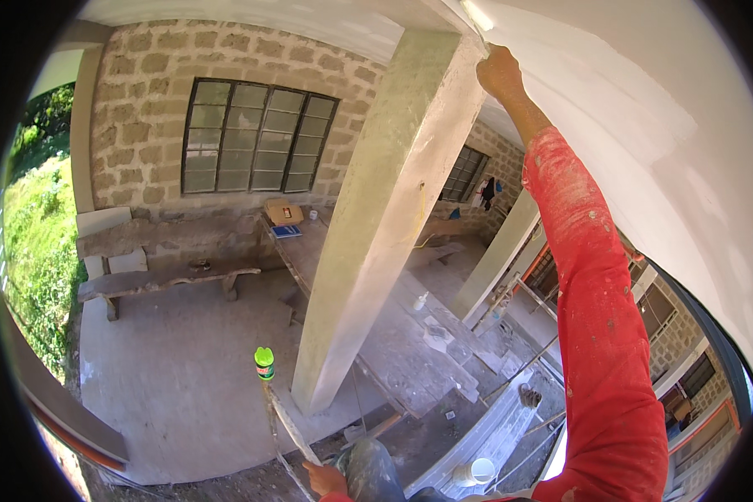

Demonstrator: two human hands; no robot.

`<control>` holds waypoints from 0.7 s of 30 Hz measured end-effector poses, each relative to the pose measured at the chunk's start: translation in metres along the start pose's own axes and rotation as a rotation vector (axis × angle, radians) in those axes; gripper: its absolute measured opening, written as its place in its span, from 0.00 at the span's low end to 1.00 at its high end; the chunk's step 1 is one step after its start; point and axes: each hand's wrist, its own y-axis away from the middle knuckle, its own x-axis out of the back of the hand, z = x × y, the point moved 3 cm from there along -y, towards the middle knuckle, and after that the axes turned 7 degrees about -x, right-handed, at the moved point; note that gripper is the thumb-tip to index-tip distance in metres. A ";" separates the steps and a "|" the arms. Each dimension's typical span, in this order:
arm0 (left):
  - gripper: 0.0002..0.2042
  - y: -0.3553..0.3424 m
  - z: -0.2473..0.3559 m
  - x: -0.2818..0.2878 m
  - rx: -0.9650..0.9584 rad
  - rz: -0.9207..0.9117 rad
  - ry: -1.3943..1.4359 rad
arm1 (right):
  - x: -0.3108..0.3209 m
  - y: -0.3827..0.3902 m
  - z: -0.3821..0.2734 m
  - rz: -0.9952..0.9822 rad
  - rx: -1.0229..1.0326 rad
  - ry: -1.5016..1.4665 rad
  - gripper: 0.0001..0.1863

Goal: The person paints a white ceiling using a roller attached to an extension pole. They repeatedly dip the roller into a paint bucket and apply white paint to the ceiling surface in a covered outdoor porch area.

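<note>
My right arm, in a red sleeve smudged with white dust, reaches up to where the column [393, 192] meets the white ceiling [644, 92]. There my right hand [504, 74] is closed around a slim, pale tool handle [483, 42]; the tool's exact kind is unclear against the bright white strip above it. Low in the view, my left hand [326, 480] is closed on the near end of a wooden pole [291, 428]. At that pole's far end is a bright green plastic container [263, 363] with a dark label.
Below me lie a white-smeared plank [502, 422] and a white bucket [478, 473]. A long wooden table [393, 343] stands beyond the column, holding a white bottle [421, 300] and a blue book [287, 231]. Scaffold poles [534, 360] cross at right; a bench [171, 280] lines the block wall.
</note>
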 end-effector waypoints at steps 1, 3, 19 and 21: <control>0.17 0.001 0.000 0.001 -0.006 0.004 -0.010 | -0.008 -0.007 -0.005 0.007 0.014 0.005 0.22; 0.18 0.004 0.002 0.002 -0.022 0.004 -0.031 | -0.021 -0.017 -0.015 -0.002 0.010 0.012 0.23; 0.18 0.015 0.006 0.020 0.030 -0.069 0.011 | 0.063 0.100 0.028 0.071 -0.104 -0.101 0.25; 0.17 0.015 0.001 0.015 0.019 -0.004 0.006 | 0.097 0.137 0.036 0.088 -0.122 -0.107 0.25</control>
